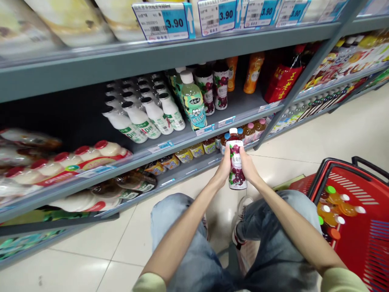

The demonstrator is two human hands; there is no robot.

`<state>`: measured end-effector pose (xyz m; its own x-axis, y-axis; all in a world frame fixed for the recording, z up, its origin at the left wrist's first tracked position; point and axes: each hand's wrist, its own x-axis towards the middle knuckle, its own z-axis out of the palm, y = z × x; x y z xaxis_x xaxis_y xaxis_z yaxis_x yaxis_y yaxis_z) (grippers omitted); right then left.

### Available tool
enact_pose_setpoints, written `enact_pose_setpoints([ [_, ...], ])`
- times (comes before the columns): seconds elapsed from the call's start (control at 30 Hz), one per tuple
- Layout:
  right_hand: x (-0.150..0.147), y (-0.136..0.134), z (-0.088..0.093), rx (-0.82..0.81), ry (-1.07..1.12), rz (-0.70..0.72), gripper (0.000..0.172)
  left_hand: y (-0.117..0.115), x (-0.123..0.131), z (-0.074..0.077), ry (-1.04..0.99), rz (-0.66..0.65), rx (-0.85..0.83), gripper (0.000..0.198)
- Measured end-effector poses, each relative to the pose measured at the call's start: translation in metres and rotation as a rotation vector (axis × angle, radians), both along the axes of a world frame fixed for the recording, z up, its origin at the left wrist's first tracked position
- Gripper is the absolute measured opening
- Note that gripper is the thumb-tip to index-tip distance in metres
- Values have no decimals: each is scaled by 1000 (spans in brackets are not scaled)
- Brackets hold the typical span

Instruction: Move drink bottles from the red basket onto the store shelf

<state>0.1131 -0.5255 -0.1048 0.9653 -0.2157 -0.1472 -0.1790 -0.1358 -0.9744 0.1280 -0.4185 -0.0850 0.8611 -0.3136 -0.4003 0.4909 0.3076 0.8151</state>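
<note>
Between my two hands a bottle of grape juice (237,166) stands upright in the air, in front of the shelf and above my knees. Its cap is white, and the label shows purple grapes. My left hand (224,164) is closed on one side of it, and my right hand (247,164) grips the other side. Matching grape juice bottles (221,87) stand on the middle shelf, beside a green-labelled bottle (193,101) with a white cap. Small white milk drink bottles (152,115) are lined up in rows to the left of these.
A red shopping basket (355,182) at the right holds several bottles of orange and dark drinks (337,205). Red-capped bottle packs (82,158) lie on the left of the shelf (209,130). A large red-labelled bottle (281,81) stands near the upright post.
</note>
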Motion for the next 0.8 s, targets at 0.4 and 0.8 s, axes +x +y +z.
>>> enact_pose_setpoints([
  [0.4, 2, -1, -3, 49, -7, 16, 78, 0, 3, -10, -52, 8, -23, 63],
  [0.8, 2, -5, -1, 28, 31, 15, 76, -1, 0, 2, 118, 126, -106, 33],
])
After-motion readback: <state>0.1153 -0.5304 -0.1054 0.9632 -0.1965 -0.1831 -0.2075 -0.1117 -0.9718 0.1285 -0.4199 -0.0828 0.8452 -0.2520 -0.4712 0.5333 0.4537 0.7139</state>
